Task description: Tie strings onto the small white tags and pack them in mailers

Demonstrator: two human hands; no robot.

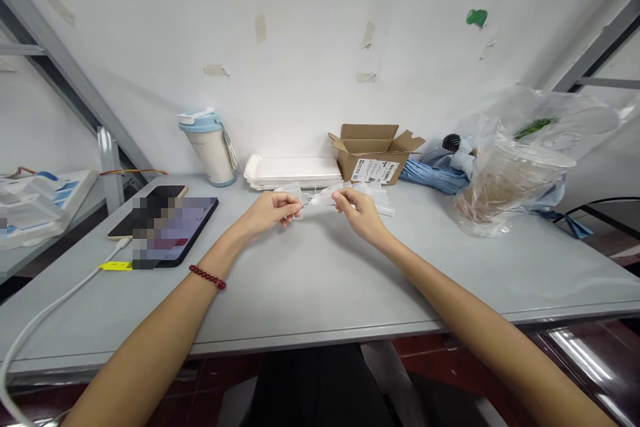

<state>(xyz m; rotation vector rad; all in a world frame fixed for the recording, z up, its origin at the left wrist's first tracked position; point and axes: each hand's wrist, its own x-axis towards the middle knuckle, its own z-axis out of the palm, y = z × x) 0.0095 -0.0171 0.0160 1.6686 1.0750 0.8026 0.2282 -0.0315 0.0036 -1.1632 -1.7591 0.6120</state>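
Observation:
Both hands meet above the middle of the grey table (310, 287). My right hand (364, 213) pinches the edge of a small clear plastic bag (324, 199) between thumb and fingers. Facing it, my left hand (273, 209) is closed in a pinch, with its fingertips at a thin item by the bag's other end. That item is too small to name. More clear plastic bags (384, 203) lie flat just behind my right hand. A dark red bead bracelet (207, 277) circles my left wrist.
Against the wall stand a stack of white trays (295, 172), an open cardboard box (373, 157) and a tumbler (210, 150). Two phones (175, 233) and a white cable (55, 307) lie left. Blue cloth (435, 173) and a bagged cup (505, 180) sit right.

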